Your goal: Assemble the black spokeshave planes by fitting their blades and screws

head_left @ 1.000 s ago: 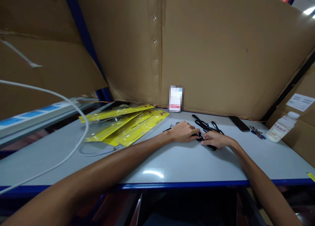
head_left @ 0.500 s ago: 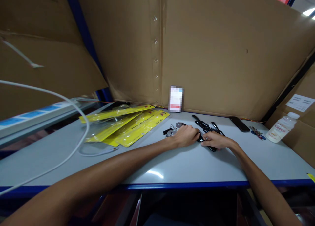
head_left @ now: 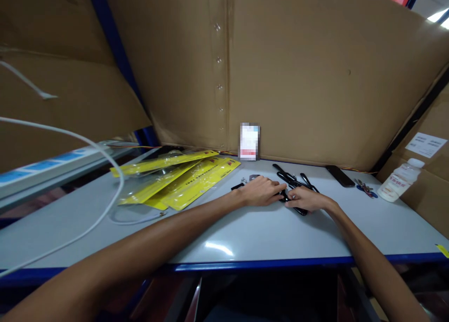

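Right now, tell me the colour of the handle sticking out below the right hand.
The handle is glossy black, seen best in the head view.

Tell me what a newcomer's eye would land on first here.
Probably the yellow packages, fanned out on the table at left. Next, the left hand and right hand, close together at the black tools right of centre. Then the bright pixelated panel at the back, before the cardboard.

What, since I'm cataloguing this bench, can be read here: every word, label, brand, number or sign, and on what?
No text reads with certainty.
Yellow packages: dark lettering, too blurred.
Bottle: reddish characters, too blurred.
White label on the right-hand carton: print too small.
Propped panel: pixelated, unreadable.
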Available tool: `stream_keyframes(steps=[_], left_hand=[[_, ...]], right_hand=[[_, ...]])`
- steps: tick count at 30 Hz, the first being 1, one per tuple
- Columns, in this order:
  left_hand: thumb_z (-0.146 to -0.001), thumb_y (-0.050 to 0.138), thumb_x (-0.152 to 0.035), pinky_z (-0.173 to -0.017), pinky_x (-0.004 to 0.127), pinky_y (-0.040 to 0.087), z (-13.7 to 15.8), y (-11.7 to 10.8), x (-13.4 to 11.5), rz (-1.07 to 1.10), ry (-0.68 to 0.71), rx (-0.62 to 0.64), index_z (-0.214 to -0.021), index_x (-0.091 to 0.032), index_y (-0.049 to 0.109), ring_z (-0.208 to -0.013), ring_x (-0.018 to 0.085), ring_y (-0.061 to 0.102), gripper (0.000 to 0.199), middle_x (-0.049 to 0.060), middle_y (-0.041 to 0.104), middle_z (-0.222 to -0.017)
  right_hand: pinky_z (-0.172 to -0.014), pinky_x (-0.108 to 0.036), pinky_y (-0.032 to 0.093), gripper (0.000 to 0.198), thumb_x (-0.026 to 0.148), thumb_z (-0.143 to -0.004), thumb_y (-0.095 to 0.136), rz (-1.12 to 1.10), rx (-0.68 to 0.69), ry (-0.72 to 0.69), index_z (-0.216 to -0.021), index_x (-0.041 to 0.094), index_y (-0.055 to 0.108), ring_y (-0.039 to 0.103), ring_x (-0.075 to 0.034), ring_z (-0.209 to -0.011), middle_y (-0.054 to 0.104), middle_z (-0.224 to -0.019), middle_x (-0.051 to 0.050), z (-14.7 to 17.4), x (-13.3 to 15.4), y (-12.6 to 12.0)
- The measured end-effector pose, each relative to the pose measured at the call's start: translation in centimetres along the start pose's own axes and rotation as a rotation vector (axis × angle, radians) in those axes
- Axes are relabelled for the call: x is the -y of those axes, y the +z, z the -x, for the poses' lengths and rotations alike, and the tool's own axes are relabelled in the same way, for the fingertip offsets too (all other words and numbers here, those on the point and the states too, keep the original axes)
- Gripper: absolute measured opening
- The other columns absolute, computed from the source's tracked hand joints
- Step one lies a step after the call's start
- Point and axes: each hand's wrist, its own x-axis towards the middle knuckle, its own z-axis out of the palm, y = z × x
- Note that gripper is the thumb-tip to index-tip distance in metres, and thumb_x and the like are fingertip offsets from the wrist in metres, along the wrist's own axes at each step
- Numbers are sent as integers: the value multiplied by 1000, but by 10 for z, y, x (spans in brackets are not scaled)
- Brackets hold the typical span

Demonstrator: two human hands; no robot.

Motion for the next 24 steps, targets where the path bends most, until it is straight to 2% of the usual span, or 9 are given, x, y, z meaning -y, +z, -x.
stream_keyframes(steps=[3, 7, 9, 11, 13, 15, 17, 19, 24], left_hand=[[-106, 37, -36, -62, 31, 40, -3, 3, -1, 7, -58, 1, -106, -20, 62, -73, 22, 69, 29, 10, 75, -95], [-105, 34, -32, -65, 33, 43, -10, 7, -9, 66, -269, -19, -92, -18, 66, -73, 25, 70, 37, 12, 75, -86], [-104, 35, -32, -65, 33, 43, -10, 7, -11, 80, -349, -31, -94, -18, 64, -72, 26, 70, 34, 11, 74, -81], [-103, 38, -30, -65, 32, 43, -9, 6, -9, 86, -310, -39, -100, -19, 62, -73, 26, 71, 26, 10, 75, -83], [-104, 39, -29, -67, 31, 43, -5, 4, -6, 87, -187, -27, -104, -20, 60, -73, 24, 70, 22, 9, 76, -87], [-104, 40, -33, -67, 30, 43, -2, 2, -2, 83, -85, -3, -104, -21, 60, -72, 22, 70, 23, 9, 76, -90], [-104, 42, -38, -67, 30, 42, -1, 0, -1, 72, -57, 6, -105, -21, 61, -72, 22, 70, 26, 9, 76, -91], [-104, 41, -38, -66, 30, 42, -2, 0, -3, 67, -85, 3, -103, -20, 63, -73, 22, 70, 28, 9, 76, -93], [-102, 39, -30, -66, 32, 42, -9, 7, -9, 103, -318, -44, -91, -19, 66, -74, 26, 70, 32, 10, 75, -81]], right_hand=[[-38, -19, 40, 30, 39, -90, 61, 4, -2, -6, -72, 20, 45, 44, -9, -50, 42, -61, 6, 0, 1, 0], [-37, -19, 39, 29, 37, -90, 59, 9, 3, 5, -71, 20, 44, 44, -9, -49, 42, -62, 6, 0, 2, -1], [-38, -19, 39, 29, 36, -90, 59, 6, 1, 9, -71, 21, 44, 44, -9, -49, 42, -61, 6, 0, 2, -1], [-38, -19, 38, 28, 37, -89, 59, 4, 3, 6, -72, 21, 44, 42, -9, -49, 42, -61, 6, 0, 2, 0], [-38, -19, 37, 29, 38, -89, 59, 4, 5, -7, -72, 21, 44, 41, -9, -48, 41, -61, 6, 0, 2, 0], [-38, -19, 36, 29, 38, -89, 59, 9, 6, -13, -72, 20, 43, 41, -8, -48, 41, -61, 6, 0, 1, 0], [-37, -19, 36, 29, 38, -90, 59, 10, 5, -9, -72, 20, 44, 42, -9, -47, 40, -60, 6, 0, 0, 0], [-37, -19, 36, 29, 37, -90, 59, 12, 2, -5, -72, 20, 44, 43, -9, -47, 39, -59, 7, 0, 0, 0], [-38, -19, 37, 27, 34, -90, 58, 22, -5, -6, -71, 20, 45, 43, -9, -47, 41, -59, 7, 0, 1, 1]])
